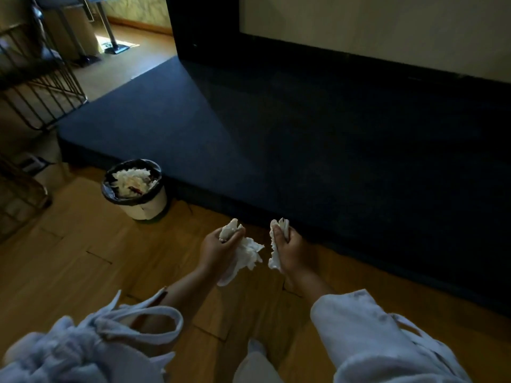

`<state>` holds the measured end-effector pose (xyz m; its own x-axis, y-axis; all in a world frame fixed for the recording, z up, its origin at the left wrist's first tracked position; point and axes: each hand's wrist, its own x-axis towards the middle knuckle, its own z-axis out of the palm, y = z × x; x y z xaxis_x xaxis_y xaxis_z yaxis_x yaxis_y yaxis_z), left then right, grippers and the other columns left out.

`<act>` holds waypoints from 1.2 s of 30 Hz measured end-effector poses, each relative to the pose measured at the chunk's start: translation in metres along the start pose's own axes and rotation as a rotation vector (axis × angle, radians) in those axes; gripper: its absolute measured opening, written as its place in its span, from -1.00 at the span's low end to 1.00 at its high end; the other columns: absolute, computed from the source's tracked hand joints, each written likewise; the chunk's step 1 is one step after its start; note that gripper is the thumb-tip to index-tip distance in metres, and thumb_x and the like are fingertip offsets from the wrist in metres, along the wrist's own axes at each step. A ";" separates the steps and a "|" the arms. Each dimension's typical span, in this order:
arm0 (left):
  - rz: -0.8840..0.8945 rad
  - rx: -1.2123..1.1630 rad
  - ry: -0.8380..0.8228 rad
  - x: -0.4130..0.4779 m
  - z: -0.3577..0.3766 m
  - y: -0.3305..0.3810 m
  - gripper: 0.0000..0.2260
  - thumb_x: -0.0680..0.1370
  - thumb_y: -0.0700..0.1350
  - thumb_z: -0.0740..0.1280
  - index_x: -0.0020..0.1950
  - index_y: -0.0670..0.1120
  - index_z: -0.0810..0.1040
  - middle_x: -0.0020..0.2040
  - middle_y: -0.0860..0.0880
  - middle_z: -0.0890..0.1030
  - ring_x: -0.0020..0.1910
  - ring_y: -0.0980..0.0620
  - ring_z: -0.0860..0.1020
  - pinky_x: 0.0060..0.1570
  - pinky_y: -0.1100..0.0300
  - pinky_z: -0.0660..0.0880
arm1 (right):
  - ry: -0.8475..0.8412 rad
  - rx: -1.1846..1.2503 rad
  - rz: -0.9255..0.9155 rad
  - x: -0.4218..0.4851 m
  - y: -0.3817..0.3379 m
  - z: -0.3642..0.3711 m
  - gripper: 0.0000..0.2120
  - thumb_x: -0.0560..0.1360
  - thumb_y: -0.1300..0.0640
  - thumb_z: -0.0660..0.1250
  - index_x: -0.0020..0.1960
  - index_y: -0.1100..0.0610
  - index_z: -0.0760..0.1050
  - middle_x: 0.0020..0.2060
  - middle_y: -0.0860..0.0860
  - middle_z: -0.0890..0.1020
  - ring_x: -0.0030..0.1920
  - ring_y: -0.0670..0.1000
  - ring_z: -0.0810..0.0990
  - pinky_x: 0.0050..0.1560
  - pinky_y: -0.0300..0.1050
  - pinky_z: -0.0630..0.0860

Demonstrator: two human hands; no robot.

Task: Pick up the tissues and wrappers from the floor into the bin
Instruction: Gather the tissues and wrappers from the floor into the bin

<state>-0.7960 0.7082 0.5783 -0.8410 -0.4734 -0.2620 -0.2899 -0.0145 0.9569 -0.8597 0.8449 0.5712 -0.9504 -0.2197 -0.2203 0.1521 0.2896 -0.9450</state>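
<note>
Left hand (219, 246) and right hand (290, 248) each clutch crumpled tissues (250, 251), best carried directly over the nearly full bin (135, 186) before releasing.

Indoor hall: dark raised platform (276, 128) on wooden floor (69, 258).

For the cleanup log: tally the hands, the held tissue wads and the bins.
Hands: 2, the left hand and the right hand
Tissue wads held: 2, the left wad and the right wad
Bins: 1, the bin, with tissues already in it
Total: 5
</note>
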 end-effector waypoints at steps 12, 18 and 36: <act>-0.139 -0.124 0.093 0.135 -0.084 0.012 -0.83 0.53 -0.09 0.32 -0.06 -0.19 0.55 -0.24 -0.12 0.61 -0.28 -0.03 0.58 -0.29 0.15 0.52 | -0.161 -0.057 0.076 0.126 -0.044 0.114 -0.73 0.57 -0.04 0.16 0.05 0.14 0.50 -0.18 0.02 0.60 -0.18 -0.05 0.58 -0.27 -0.28 0.42; -0.165 -0.106 0.032 0.218 -0.181 0.020 -0.81 0.51 -0.05 0.34 -0.10 -0.19 0.56 -0.25 -0.14 0.61 -0.27 -0.09 0.58 -0.26 0.10 0.50 | -0.179 0.023 0.103 0.185 -0.076 0.229 -0.73 0.58 0.01 0.16 0.09 0.19 0.48 -0.16 0.07 0.59 -0.17 -0.08 0.57 -0.31 -0.37 0.44; -0.277 -0.117 0.171 0.474 -0.395 0.017 -0.75 0.48 -0.05 0.39 0.04 -0.20 0.61 -0.11 -0.12 0.67 -0.11 -0.05 0.64 -0.21 0.22 0.56 | -0.191 0.030 0.278 0.366 -0.116 0.472 -0.73 0.56 -0.04 0.20 0.00 0.15 0.53 -0.18 0.04 0.61 -0.11 0.03 0.59 -0.07 -0.07 0.51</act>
<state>-1.0190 0.1354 0.5203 -0.6458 -0.5780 -0.4990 -0.4339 -0.2600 0.8626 -1.0973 0.2913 0.4864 -0.8040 -0.3076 -0.5089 0.4085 0.3362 -0.8486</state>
